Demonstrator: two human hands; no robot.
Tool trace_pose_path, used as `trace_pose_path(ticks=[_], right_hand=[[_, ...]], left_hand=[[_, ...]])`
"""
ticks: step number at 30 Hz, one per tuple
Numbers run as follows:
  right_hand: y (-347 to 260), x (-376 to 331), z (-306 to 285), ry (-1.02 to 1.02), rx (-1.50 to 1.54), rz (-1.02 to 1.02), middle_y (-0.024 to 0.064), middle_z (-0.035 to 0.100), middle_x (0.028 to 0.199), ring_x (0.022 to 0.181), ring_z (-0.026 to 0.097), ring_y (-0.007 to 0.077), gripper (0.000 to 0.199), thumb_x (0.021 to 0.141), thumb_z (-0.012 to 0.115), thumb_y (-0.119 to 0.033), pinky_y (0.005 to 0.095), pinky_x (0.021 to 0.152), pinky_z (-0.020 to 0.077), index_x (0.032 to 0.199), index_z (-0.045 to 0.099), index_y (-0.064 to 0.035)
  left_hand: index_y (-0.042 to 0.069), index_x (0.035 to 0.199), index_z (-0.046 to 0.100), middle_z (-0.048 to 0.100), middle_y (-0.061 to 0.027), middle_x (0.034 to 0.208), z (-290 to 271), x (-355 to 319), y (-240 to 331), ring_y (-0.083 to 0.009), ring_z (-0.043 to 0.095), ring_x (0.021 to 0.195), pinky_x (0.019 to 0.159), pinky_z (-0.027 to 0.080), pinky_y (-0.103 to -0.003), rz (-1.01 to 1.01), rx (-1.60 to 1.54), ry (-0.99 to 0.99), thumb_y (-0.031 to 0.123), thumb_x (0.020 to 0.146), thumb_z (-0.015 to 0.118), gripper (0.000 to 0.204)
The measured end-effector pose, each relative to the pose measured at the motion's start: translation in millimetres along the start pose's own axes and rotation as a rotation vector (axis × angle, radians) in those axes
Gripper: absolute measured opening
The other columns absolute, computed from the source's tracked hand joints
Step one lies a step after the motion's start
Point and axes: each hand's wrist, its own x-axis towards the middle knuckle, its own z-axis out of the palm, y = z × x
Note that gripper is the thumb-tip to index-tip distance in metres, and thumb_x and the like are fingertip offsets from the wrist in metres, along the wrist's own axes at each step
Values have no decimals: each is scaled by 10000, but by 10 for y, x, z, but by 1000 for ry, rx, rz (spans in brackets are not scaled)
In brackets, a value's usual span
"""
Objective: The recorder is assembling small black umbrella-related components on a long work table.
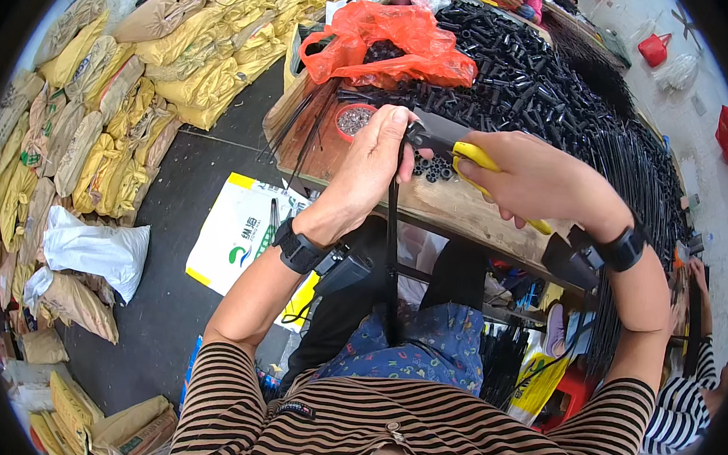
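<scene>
Long slim blk pc [393,217], yel-handled tool [478,156]

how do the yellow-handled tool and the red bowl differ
The tool is gripped in the right hand; the bowl rests on the table. The tool is long, with yellow handles; the bowl is round and red, holding small bits. Both show bright colour.

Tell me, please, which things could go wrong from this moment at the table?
The head of the yellow-handled tool in the right hand is very near the left hand, so a slip might pinch its fingers. The red dish of small metallic bits sits close beside the left hand; a bump could spill it. The loose black rings on the wooden table might scatter if brushed.
</scene>
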Motion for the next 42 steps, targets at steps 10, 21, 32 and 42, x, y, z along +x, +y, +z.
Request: trace_pose_path(ticks=[10, 21, 32, 42], right_hand=[[596, -37, 462, 500, -97, -143, 246, 617, 779, 786, 601, 422, 281, 917, 542, -252, 485, 680, 465, 1015, 587, 8], [1654, 110, 1128, 848, -401, 153, 178, 613, 888, 776, 625, 372, 367, 862, 632, -339, 451, 647, 485, 1057, 609, -29], [1957, 374, 1309, 1081, -485, -44, 117, 558, 901, 875, 535, 292, 406, 824, 661, -373, 395, 765, 428, 1042, 632, -30], [1983, 340, 1294, 1066, -627, 69, 131, 597, 955, 916, 561, 302, 405, 866, 621, -383, 393, 798, 449, 1080, 650, -40]], left_hand=[[-10, 1245, 463, 571, -168, 1201, -132, -52, -63, -96, 480, 599, 577, 429, -238, 5, -341, -125, 489, 1007, 240, 596], [9, 1148, 527, 613, -106, 865, -234, -53, -284, -109, 493, 554, 540, 403, -236, -70, -595, -257, 542, 987, 217, 637], [19, 875, 553, 573, -21, 681, 321, -1299, -1517, -104, 594, 690, 678, 497, -263, -366, 32, -100, 187, 955, 557, 186], [49, 827, 493, 309, 31, 539, -856, -1140, 699, -79, 320, 440, 425, 273, -256, 360, 275, 728, 492, 956, 457, 463]])
